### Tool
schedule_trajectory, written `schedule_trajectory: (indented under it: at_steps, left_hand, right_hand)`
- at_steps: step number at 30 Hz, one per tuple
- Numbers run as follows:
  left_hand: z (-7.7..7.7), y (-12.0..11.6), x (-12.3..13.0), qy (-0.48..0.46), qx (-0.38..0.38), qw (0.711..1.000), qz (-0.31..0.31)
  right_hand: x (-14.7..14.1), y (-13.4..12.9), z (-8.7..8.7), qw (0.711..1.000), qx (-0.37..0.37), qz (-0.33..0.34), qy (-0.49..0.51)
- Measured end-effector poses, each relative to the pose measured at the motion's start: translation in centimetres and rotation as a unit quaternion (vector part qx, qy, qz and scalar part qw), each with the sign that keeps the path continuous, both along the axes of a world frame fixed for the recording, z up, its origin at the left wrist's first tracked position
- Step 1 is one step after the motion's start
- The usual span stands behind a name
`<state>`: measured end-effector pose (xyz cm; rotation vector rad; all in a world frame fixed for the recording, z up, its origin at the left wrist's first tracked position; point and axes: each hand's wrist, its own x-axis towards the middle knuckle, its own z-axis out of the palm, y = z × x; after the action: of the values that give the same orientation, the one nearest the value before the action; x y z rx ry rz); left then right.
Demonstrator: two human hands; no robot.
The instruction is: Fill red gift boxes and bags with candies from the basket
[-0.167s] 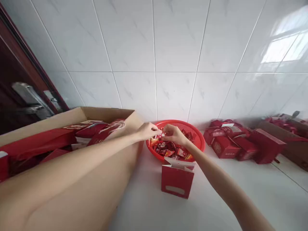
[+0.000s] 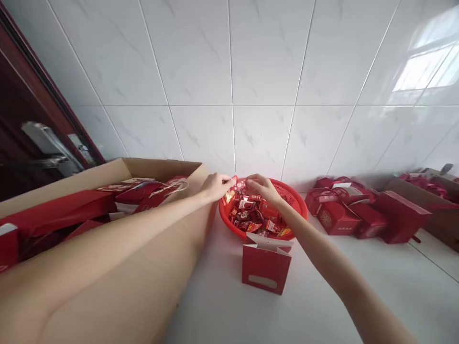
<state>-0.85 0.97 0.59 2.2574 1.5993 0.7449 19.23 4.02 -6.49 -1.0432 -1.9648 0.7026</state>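
Over the far side of a red plastic basket [image 2: 299, 198], my left hand [image 2: 217, 186] pinches one end of a small red packet with white dots [image 2: 241, 184]. At its other end, the closed fingers of my right hand [image 2: 263, 188] grip it too. Wrapped candies [image 2: 247, 215], mostly red with a few gold ones, lie in the basket below. An upright red paper box [image 2: 266, 267], its top open, stands just in front of the basket. My fingertips are partly hidden, so the exact grip is unclear.
At left, a large cardboard carton [image 2: 179, 248] holds folded red boxes. Several filled-out red boxes [image 2: 339, 217] cluster on the white counter [image 2: 322, 306] to the right, with another carton [image 2: 439, 215] beyond. A tiled wall [image 2: 201, 129] rises behind.
My hands have lifted slightly and moved a little apart, up to the basket's far rim. More of the spotted packet and the candies now shows between them.
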Motion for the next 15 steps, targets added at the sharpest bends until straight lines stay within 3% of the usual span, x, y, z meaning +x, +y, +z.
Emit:
schedule_trajectory:
  at_steps: [3,6,10,15]
  left_hand:
    - [0.2,0.3,-0.3,-0.009,0.032,0.999,0.038]
    - [0.3,0.1,-0.3,-0.007,0.034,0.999,0.042]
    - [0.2,-0.3,0.0,0.004,0.024,0.999,0.025]
    - [0.2,-0.3,0.0,0.013,0.016,1.000,0.014]
  right_hand:
    - [-0.2,2.1,-0.4,0.996,-0.006,-0.021,-0.088]
    - [-1.1,3.1,-1.2,0.977,-0.008,0.012,-0.213]
    - [-2.9,2.7,-2.2,0.930,-0.014,0.048,-0.364]
    - [-3.2,2.3,-2.3,0.887,-0.041,0.058,-0.456]
